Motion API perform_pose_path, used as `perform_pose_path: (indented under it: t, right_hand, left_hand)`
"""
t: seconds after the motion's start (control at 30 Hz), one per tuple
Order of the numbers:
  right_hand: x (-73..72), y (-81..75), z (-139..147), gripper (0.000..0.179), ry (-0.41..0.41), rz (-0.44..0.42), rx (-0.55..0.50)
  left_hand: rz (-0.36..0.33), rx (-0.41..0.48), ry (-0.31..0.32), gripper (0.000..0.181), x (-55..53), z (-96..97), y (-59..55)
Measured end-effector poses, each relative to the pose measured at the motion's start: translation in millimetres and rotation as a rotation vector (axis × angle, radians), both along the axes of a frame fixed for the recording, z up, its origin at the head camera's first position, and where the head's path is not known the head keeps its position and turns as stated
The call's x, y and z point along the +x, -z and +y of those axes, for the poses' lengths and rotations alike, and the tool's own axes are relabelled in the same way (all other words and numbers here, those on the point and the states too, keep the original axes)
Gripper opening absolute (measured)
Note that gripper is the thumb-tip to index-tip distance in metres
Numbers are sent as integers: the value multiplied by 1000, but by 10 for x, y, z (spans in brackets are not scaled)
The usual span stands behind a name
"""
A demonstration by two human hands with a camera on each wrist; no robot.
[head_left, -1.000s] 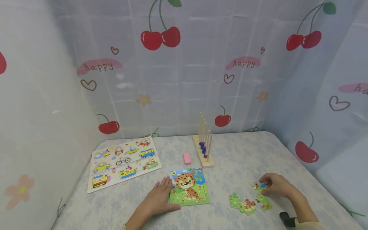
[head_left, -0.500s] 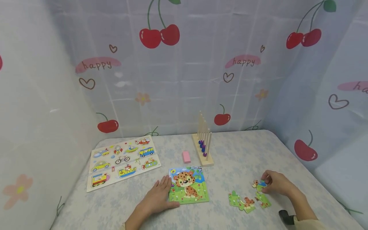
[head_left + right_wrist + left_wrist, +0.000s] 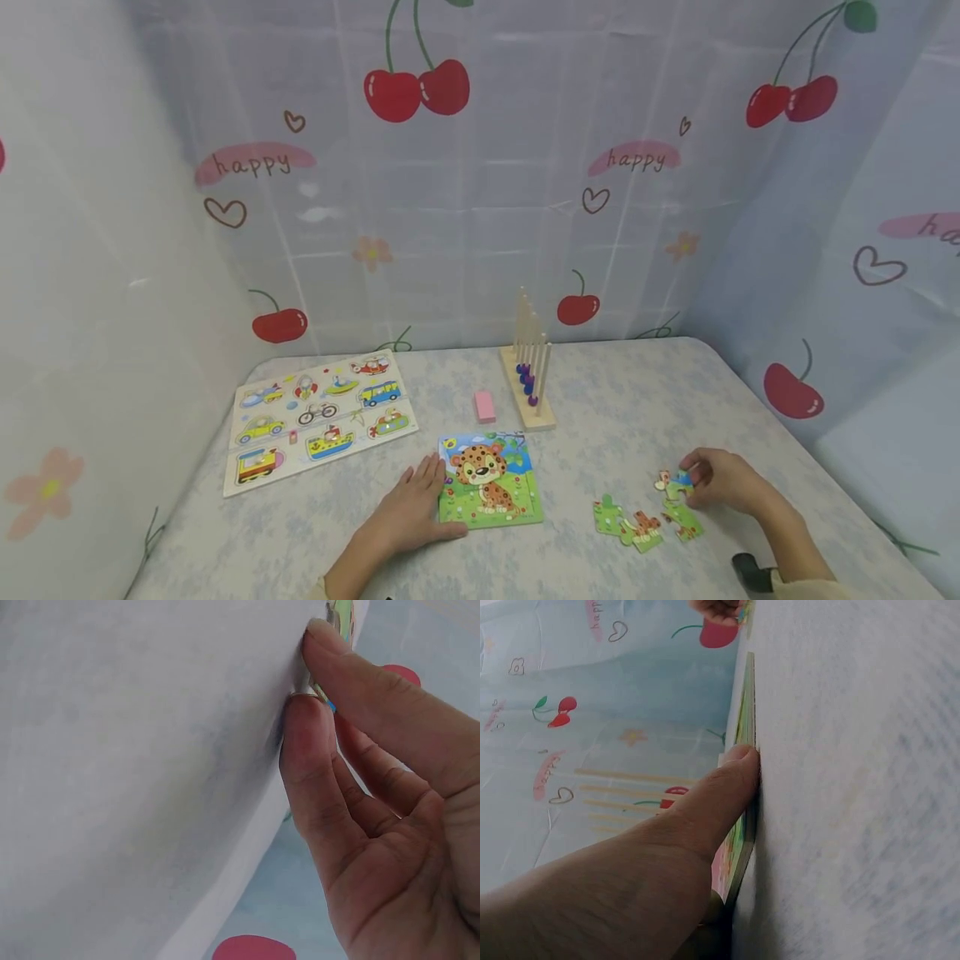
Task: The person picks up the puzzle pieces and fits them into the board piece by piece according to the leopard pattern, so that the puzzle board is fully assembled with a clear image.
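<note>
A square jigsaw board with a cartoon leopard (image 3: pixel 495 487) lies at the front middle of the table. My left hand (image 3: pixel 408 508) rests along its left side, fingers straight and thumb reaching over its front corner. In the left wrist view the thumb (image 3: pixel 720 791) presses at the board's edge. To the right, my right hand (image 3: pixel 723 479) pinches a blue-and-green jigsaw piece (image 3: pixel 678 487) between thumb and fingers, partly covering it. Close by lie three more pieces: a green one (image 3: pixel 607 518), one with brown spots (image 3: pixel 645 531) and another green one (image 3: pixel 684 521).
Behind the board stand a pink block (image 3: pixel 484 407) and a wooden peg rack (image 3: pixel 540 417) with blue and purple beads. A vehicle peg puzzle (image 3: pixel 318 421) lies at the left. A patterned curtain (image 3: pixel 480 208) closes off the back and sides. A black object (image 3: pixel 750 572) sits at my right sleeve.
The head view has tilted slightly, so things sit a little higher in it. Both hands stay in nearly the same places, the right still pinching the jigsaw piece.
</note>
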State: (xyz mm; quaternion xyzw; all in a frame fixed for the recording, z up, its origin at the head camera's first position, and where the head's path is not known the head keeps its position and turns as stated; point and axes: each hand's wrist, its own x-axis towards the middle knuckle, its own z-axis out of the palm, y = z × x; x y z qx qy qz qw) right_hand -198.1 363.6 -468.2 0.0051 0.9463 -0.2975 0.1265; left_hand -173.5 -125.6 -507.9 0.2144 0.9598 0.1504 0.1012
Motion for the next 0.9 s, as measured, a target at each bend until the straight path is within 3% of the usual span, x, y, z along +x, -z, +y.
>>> perform_pose_path:
  t: [0.3,0.47,0.9]
  right_hand:
    - [34,-74,17,49,-56,42,9]
    - [26,-143,-9,50,-104,67,-50]
    - [-20,-101,-320,50,-125,109,-84]
  left_hand:
    - [-13,2,-11,111,11,-3,12]
    - [-7,7,-7,111,3,-8,14]
    - [-12,8,-4,111,2,-7,6]
